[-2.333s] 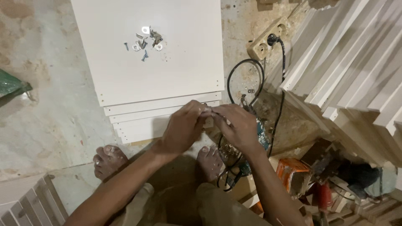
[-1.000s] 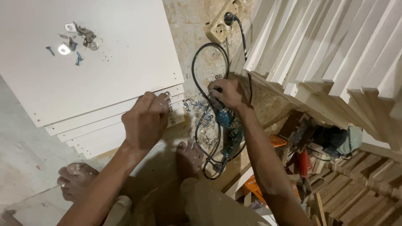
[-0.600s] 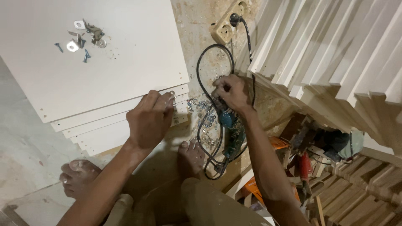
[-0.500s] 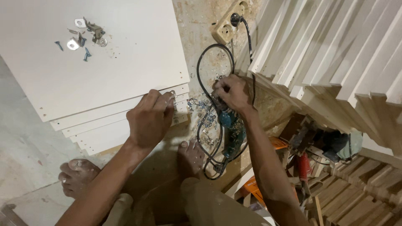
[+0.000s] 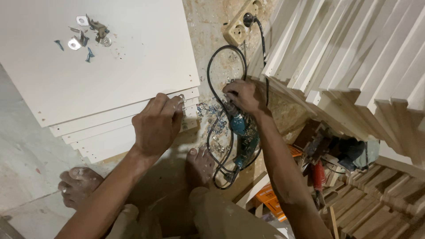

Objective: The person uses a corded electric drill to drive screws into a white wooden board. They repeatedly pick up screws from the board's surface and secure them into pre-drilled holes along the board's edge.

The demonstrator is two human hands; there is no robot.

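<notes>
My left hand (image 5: 156, 125) rests on the near right corner of a stack of white panels (image 5: 102, 84), its fingers pinching a small metal fitting at the panel edge. My right hand (image 5: 244, 96) reaches down to the floor and touches the front end of a teal power drill (image 5: 242, 132), fingers curled over its tip. Whether it grips the drill I cannot tell. The drill's black cord (image 5: 218, 84) loops around it and runs up to a beige socket strip (image 5: 241, 22). Small shiny metal parts (image 5: 211, 110) lie scattered between the two hands.
Screws and metal brackets (image 5: 86, 33) lie on the top panel at far left. White slatted boards (image 5: 354, 57) lean at the right. Tools, among them a red-handled one (image 5: 318, 175), and an orange box (image 5: 268, 197) crowd the lower right. My bare feet (image 5: 199, 166) stand on the dusty floor.
My right hand left the panel corner and went right, down onto the drill. My left hand stayed at the panel edge. The view shifted right.
</notes>
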